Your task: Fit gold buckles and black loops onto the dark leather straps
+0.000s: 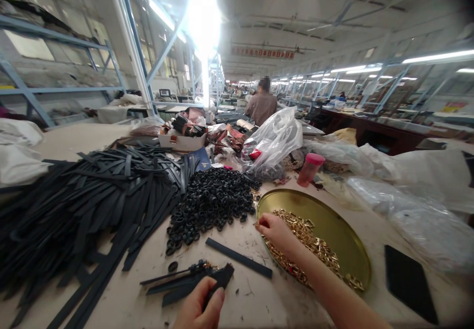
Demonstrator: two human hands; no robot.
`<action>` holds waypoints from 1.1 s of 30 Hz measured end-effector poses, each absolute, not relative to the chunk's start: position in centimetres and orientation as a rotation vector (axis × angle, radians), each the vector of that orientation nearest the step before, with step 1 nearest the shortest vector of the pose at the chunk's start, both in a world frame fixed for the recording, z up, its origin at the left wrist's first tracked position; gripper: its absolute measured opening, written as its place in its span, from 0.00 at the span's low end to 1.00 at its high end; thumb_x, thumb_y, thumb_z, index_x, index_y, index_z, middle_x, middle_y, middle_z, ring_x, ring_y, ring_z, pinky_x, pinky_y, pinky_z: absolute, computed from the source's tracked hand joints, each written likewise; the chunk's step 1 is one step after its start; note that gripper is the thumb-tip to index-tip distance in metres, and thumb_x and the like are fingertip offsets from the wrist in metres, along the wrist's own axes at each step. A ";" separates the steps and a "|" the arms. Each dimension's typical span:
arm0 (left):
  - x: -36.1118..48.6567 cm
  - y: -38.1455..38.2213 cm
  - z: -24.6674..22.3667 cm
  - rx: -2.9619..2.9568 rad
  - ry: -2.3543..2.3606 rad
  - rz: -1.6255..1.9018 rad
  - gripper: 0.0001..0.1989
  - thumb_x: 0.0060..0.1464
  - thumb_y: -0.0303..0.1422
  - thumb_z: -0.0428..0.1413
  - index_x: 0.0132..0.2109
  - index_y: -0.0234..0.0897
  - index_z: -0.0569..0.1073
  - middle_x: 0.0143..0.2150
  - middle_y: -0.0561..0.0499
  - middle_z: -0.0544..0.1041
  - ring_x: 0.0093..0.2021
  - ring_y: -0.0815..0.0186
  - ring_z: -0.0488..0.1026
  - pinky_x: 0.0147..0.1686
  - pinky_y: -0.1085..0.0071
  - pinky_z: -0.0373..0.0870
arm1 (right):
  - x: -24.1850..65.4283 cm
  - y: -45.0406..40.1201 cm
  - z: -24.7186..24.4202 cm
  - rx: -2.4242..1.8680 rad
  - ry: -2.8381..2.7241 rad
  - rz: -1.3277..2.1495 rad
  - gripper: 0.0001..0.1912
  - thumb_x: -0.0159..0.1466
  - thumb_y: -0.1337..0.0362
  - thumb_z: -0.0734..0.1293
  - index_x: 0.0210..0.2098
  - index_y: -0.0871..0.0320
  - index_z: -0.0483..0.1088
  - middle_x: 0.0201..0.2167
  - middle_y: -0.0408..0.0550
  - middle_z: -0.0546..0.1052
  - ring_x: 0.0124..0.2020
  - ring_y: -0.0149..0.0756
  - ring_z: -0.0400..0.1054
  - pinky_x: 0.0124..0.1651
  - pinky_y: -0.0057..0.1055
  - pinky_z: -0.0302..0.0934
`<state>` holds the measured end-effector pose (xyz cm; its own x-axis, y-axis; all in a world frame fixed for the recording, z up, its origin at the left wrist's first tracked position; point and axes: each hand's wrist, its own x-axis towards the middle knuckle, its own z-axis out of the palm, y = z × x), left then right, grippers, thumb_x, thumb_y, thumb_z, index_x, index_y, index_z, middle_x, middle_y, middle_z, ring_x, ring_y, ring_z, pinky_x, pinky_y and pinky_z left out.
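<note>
My left hand (203, 303) is closed with the thumb on top of a black strap (222, 278), near the table's front edge. Beside it lie several black straps (177, 285) with small gold pieces at one end. Over the left side of a round gold tray (342, 237), my right hand (273, 230) makes a pinch, with a tiny bit of gold metal at the fingertips, seemingly a buckle. Many gold buckles (314, 245) lie heaped in the tray, partly hidden by my forearm. A single black strap (239, 256) rests on the table between my hands.
A big pile of black straps (92, 196) covers the left side. Black loops (218, 191) are heaped in the middle. Behind the tray stands a pink-lidded jar (310, 170); a dark flat pad (410, 282) and plastic bags (418, 220) lie right. A person (262, 103) is farther back.
</note>
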<state>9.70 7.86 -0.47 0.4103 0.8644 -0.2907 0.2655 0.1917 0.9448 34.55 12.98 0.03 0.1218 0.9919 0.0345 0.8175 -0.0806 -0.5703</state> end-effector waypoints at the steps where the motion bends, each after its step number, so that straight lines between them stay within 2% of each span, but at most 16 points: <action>1: 9.8 8.0 0.3 1.412 1.150 0.603 0.19 0.46 0.51 0.50 0.29 0.37 0.65 0.16 0.61 0.56 0.18 0.72 0.53 0.21 0.76 0.50 | 33.3 11.8 0.5 -1.879 -1.778 0.577 0.07 0.58 0.65 0.61 0.27 0.60 0.68 0.22 0.42 0.72 0.25 0.31 0.64 0.28 0.26 0.54; 3: 9.9 8.2 1.9 1.540 1.179 0.648 0.15 0.48 0.45 0.50 0.32 0.36 0.68 0.20 0.58 0.61 0.22 0.70 0.58 0.24 0.76 0.54 | 30.6 9.3 1.6 -1.738 -1.849 0.690 0.06 0.57 0.66 0.61 0.25 0.58 0.68 0.21 0.41 0.71 0.24 0.30 0.64 0.27 0.24 0.53; 6: 10.0 8.1 3.5 1.697 1.152 0.626 0.11 0.49 0.39 0.50 0.34 0.36 0.69 0.26 0.54 0.69 0.28 0.66 0.64 0.29 0.75 0.58 | 27.1 6.3 3.3 -1.562 -1.893 0.765 0.05 0.53 0.71 0.62 0.25 0.58 0.69 0.25 0.42 0.72 0.28 0.31 0.64 0.30 0.25 0.54; 11: 9.2 6.9 3.3 1.830 1.187 0.549 0.07 0.49 0.32 0.49 0.33 0.36 0.70 0.27 0.53 0.73 0.29 0.66 0.68 0.30 0.75 0.60 | 24.5 4.5 3.8 -1.444 -1.790 0.985 0.07 0.50 0.75 0.60 0.24 0.58 0.66 0.23 0.40 0.68 0.26 0.30 0.59 0.28 0.24 0.52; 15: 8.3 6.2 3.0 1.840 1.167 0.522 0.05 0.48 0.31 0.51 0.31 0.36 0.70 0.27 0.53 0.74 0.29 0.66 0.69 0.30 0.75 0.60 | 24.0 4.2 2.6 -1.270 -1.506 1.386 0.11 0.49 0.73 0.61 0.32 0.58 0.66 0.23 0.38 0.66 0.25 0.28 0.57 0.25 0.23 0.51; 18: 8.1 6.1 3.1 1.786 1.198 0.512 0.06 0.48 0.33 0.51 0.30 0.35 0.70 0.25 0.54 0.73 0.27 0.67 0.68 0.27 0.75 0.59 | 23.8 3.6 2.1 -1.062 -1.235 1.722 0.18 0.48 0.73 0.62 0.39 0.58 0.65 0.25 0.38 0.65 0.24 0.26 0.57 0.25 0.22 0.51; 20: 8.1 6.2 3.1 1.746 1.250 0.530 0.07 0.48 0.33 0.50 0.29 0.35 0.69 0.24 0.54 0.72 0.26 0.67 0.67 0.26 0.75 0.59 | 23.4 3.2 1.8 -0.976 -1.106 1.828 0.23 0.47 0.73 0.63 0.44 0.57 0.64 0.25 0.37 0.64 0.24 0.24 0.56 0.25 0.20 0.49; 22: 8.3 6.2 3.0 1.725 1.295 0.544 0.07 0.47 0.33 0.49 0.30 0.35 0.69 0.24 0.54 0.72 0.26 0.67 0.67 0.27 0.75 0.59 | 22.9 3.0 1.3 -0.976 -1.049 1.750 0.26 0.48 0.71 0.66 0.47 0.57 0.62 0.26 0.37 0.65 0.25 0.24 0.56 0.26 0.21 0.49; 24: 8.3 6.2 3.0 1.713 1.305 0.546 0.07 0.47 0.33 0.49 0.31 0.35 0.69 0.25 0.53 0.72 0.27 0.66 0.68 0.28 0.74 0.60 | 22.4 2.9 0.6 -1.033 -1.044 1.590 0.24 0.50 0.66 0.68 0.47 0.57 0.63 0.25 0.38 0.67 0.24 0.25 0.58 0.27 0.23 0.52; 28: 8.1 6.1 3.1 1.704 1.257 0.543 0.07 0.48 0.33 0.50 0.30 0.35 0.69 0.25 0.54 0.71 0.28 0.67 0.67 0.29 0.75 0.60 | 22.1 3.1 -0.8 -1.149 -1.034 1.404 0.16 0.52 0.56 0.68 0.37 0.59 0.70 0.22 0.41 0.70 0.22 0.27 0.61 0.27 0.26 0.55; 33: 7.1 5.9 2.1 1.621 1.138 0.570 0.14 0.55 0.40 0.44 0.32 0.35 0.67 0.21 0.57 0.64 0.24 0.70 0.62 0.26 0.76 0.58 | 22.1 3.3 -0.8 -1.129 -0.600 1.471 0.16 0.45 0.58 0.74 0.32 0.59 0.73 0.19 0.39 0.71 0.19 0.23 0.61 0.25 0.23 0.58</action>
<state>7.10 5.93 2.10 0.4391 0.8827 -0.1675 0.3948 -0.0221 0.9185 22.07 3.32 -0.78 0.0899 0.9455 -0.3128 -0.4568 -0.2400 -0.8566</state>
